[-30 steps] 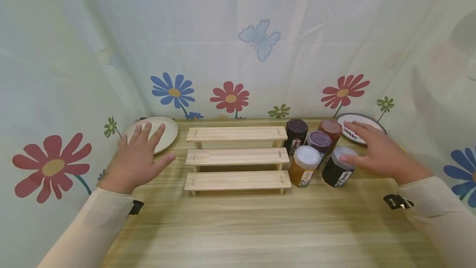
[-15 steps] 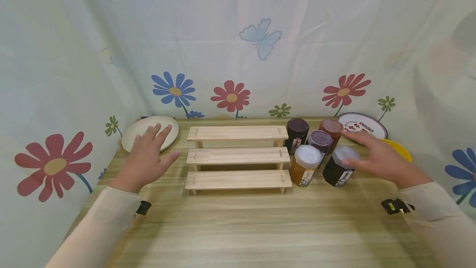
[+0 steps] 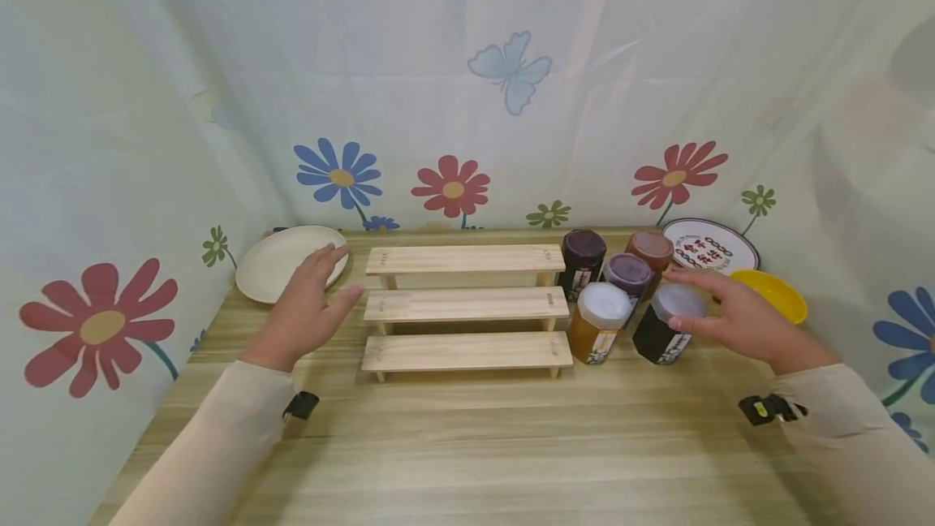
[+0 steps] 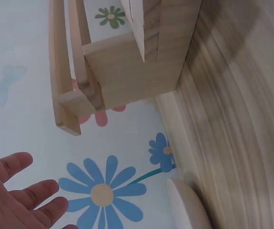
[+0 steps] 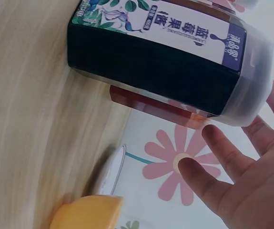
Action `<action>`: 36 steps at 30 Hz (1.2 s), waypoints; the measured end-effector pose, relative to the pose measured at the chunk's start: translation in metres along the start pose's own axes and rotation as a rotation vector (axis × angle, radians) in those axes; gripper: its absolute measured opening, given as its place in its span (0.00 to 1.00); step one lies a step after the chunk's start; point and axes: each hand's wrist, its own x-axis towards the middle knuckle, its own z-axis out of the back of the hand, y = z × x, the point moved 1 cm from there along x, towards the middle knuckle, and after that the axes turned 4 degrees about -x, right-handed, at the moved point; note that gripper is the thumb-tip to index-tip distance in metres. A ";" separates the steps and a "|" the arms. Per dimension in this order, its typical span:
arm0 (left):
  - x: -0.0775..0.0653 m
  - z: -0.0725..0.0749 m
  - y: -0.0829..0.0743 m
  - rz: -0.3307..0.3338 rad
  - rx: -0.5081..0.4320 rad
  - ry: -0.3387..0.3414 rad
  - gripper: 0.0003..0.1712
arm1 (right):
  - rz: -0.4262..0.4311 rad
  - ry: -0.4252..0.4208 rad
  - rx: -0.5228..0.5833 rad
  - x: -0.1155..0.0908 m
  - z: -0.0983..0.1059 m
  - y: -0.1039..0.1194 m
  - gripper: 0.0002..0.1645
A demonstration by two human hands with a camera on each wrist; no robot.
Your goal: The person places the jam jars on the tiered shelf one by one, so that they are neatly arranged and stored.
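My left hand (image 3: 303,311) hovers between the cream plate (image 3: 266,266) and the left end of the three-tier wooden rack (image 3: 467,351), its fingers extended and holding nothing. On the other side, my right hand (image 3: 748,319) is at the near right jam jar (image 3: 652,341), thumb and fingers spread about its pale lid. That jar is dark, with a white and purple label in the right wrist view, and stands upright. Beside it is an amber jar (image 3: 588,339) with a white lid. Behind are a purple-lidded jar (image 3: 626,270), a reddish jar (image 3: 650,247) and a dark jar (image 3: 582,248).
A white plate with a dark rim and red print (image 3: 704,246) lies at the back right, with a yellow bowl (image 3: 785,295) in front of it. Flower-printed cloth (image 3: 409,88) encloses the back and sides. The wooden tabletop (image 3: 467,445) stretches before the rack.
My left hand has moved right and slightly nearer, off the cream plate toward the rack. My right hand has drawn down closer around the dark jar's lid, uncovering the printed plate and yellow bowl.
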 end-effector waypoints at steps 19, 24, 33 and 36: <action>0.028 -0.030 0.006 0.028 -0.241 -0.078 0.34 | -0.047 0.008 0.081 -0.003 -0.010 -0.011 0.36; 0.036 -0.037 0.005 0.070 -0.306 -0.085 0.34 | -0.028 0.002 0.120 -0.004 -0.011 -0.015 0.35; 0.049 -0.047 0.006 0.122 -0.413 -0.080 0.34 | -0.014 0.000 0.112 -0.003 -0.011 -0.020 0.35; 0.053 -0.050 0.008 0.149 -0.454 -0.066 0.34 | -0.022 -0.003 0.083 -0.004 -0.011 -0.021 0.35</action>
